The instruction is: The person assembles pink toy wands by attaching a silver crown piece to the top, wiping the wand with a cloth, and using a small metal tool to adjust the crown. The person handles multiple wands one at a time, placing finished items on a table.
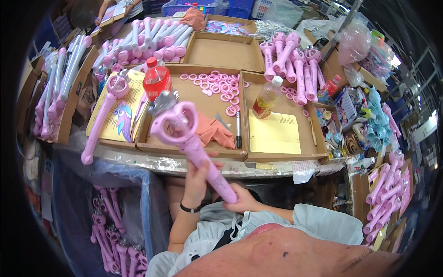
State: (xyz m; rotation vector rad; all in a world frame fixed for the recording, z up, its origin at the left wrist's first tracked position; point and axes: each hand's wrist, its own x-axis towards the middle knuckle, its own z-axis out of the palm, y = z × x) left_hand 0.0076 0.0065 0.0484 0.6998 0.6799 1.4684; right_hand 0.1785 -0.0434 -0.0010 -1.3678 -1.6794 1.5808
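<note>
A pink toy wand with a ring-shaped head and a silver crown-like top slants in front of me, its head up and to the left. My left hand is wrapped round its handle below the ring. Around the bottom end of the handle my right hand is closed. Past the wand's head, an orange cloth and a black-and-white marker lie in a cardboard tray. Pink rings are scattered at that tray's far side. Another pink wand rests on yellow printed sheets to the left.
A blue bin lined with plastic holds several wands, lower left. Red-capped and white-capped bottles stand on the table. More wands are heaped far right, others in a near-right box. Another person's hand shows far left.
</note>
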